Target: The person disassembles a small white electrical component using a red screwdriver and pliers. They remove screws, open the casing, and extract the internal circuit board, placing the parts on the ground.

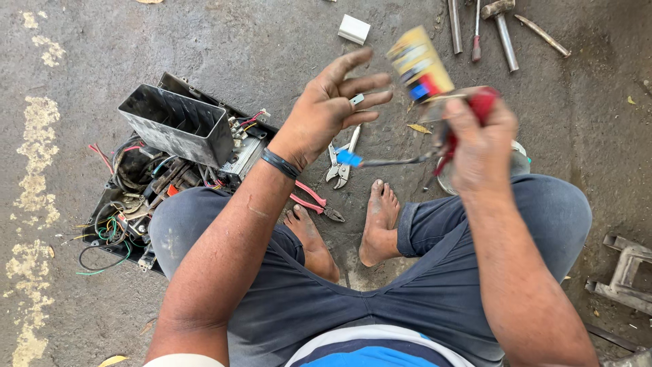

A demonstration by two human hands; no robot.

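My left hand (pixel 333 102) is raised with its fingers spread and holds nothing; it wears a ring and a dark wristband. My right hand (pixel 479 146) grips a red-handled tool (pixel 483 102). The tool's thin metal shaft (pixel 394 162) points left and ends in a small blue piece (pixel 349 158). A blurred yellow packet with red and blue marks (pixel 419 64) sticks up from the same hand. Both hands hover above my bare feet (pixel 377 224) and knees.
An opened black electrical unit with a grey metal cover and loose wires (pixel 170 129) lies on the concrete at left. Silver pliers (pixel 337 168) and pink-handled pliers (pixel 314 202) lie by my feet. Farther off are a white box (pixel 354 28), a hammer (pixel 502 30) and a metal bracket (pixel 625 272).
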